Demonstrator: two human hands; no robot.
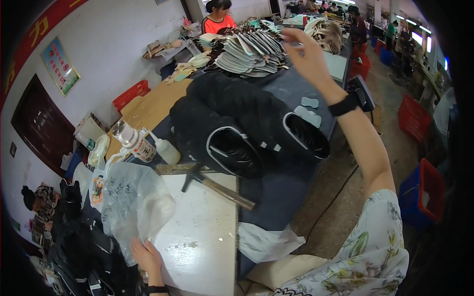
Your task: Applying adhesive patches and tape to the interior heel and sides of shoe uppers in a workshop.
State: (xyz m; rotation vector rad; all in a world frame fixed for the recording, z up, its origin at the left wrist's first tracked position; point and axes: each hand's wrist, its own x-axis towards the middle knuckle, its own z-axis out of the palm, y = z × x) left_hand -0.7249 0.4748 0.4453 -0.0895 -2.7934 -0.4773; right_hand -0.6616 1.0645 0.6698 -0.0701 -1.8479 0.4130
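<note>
My left hand (146,256) lies flat, fingers stretched, at the edge of a clear plastic bag (133,197) on a white board (202,237). Out over the table's far right reaches my right hand (310,58), its fingers apart and seemingly holding nothing. Close to those fingers is a large fanned pile of grey-white cut pieces (249,55). Between my hands lie two long rows of nested black shoe uppers (222,108) with white-edged openings. A hammer (217,188) with a wooden handle rests on the board. Small pale-blue pieces (308,116) lie below my right hand.
A metal-capped bottle (133,141) and a white squeeze bottle (167,150) stand left of the uppers. Black uppers (91,256) heap at lower left. Red crates (414,118) and a blue-and-red crate (422,192) stand on the right-hand floor. A person in orange (217,22) is across the table.
</note>
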